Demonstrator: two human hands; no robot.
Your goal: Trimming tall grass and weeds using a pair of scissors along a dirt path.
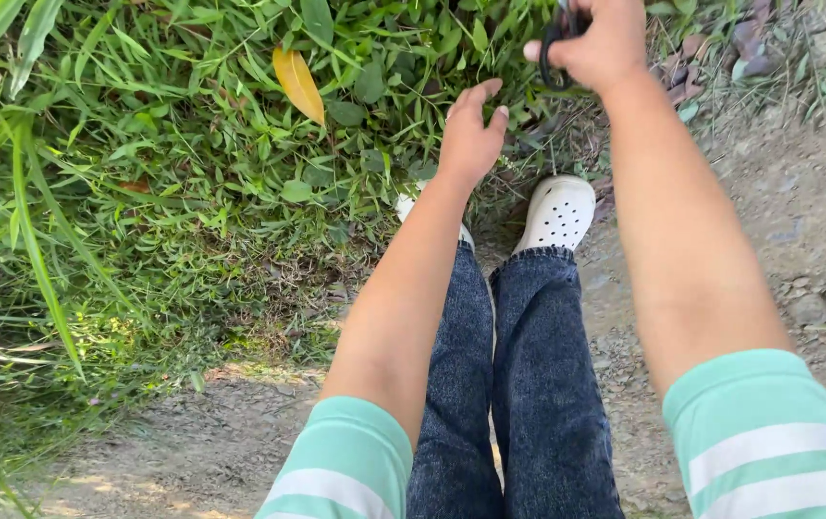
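The place is outdoors: a bare dirt path with small stones [797, 250] runs along the right and the bottom of the view, and a thick patch of green grass and leafy weeds [192, 163] fills the left and the top. The edge of the patch meets the path near the person's feet. One long yellow dry leaf [298, 85] lies on top of the green plants, in the upper middle part of the patch. Some brown dead leaves [749, 43] lie at the top right corner, where the grass ends.

The person looks down at the own legs in dark blue denim trousers [518, 384] and at white perforated rubber clogs [559, 212]; the right clog is clear, the left one is mostly hidden behind the left arm. Both arms wear short sleeves with mint green and white stripes [768, 432].

The left hand [470, 135] is released, the fingers spread loosely and pointing into the weeds, and it grasps nothing; it is just above the plants at the edge of the patch. The right hand [597, 43] is clenched around a black handle of a tool [552, 53] at the top edge of the view. Only a dark loop of this tool shows beside the thumb, so its kind is not possible to tell.
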